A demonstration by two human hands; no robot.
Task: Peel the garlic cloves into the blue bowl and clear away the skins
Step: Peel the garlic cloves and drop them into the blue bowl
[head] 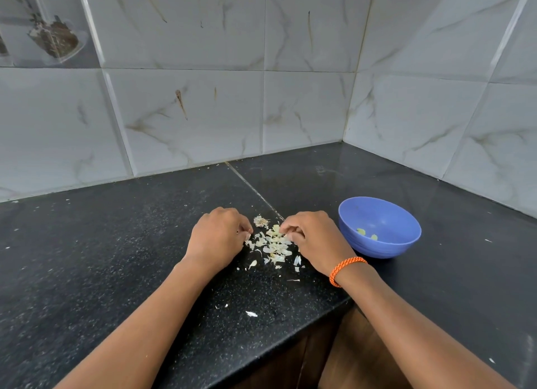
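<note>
A loose heap of pale garlic skins (274, 244) lies on the black counter (116, 258) between my hands. My left hand (216, 237) rests at the heap's left edge, fingers curled with the tips among the skins. My right hand (312, 237), with an orange cord band at the wrist, sits at the heap's right edge, its curled fingertips pinching skins. A dry garlic root end (260, 221) lies just behind the heap. The blue bowl (380, 211) stands to the right of my right hand, with a few peeled cloves (366, 233) at its bottom.
Stray skin flakes (251, 313) lie nearer the counter's front edge (261, 356). Tiled walls meet in a corner behind and to the right. Brown cabinet fronts (343, 359) show below the counter.
</note>
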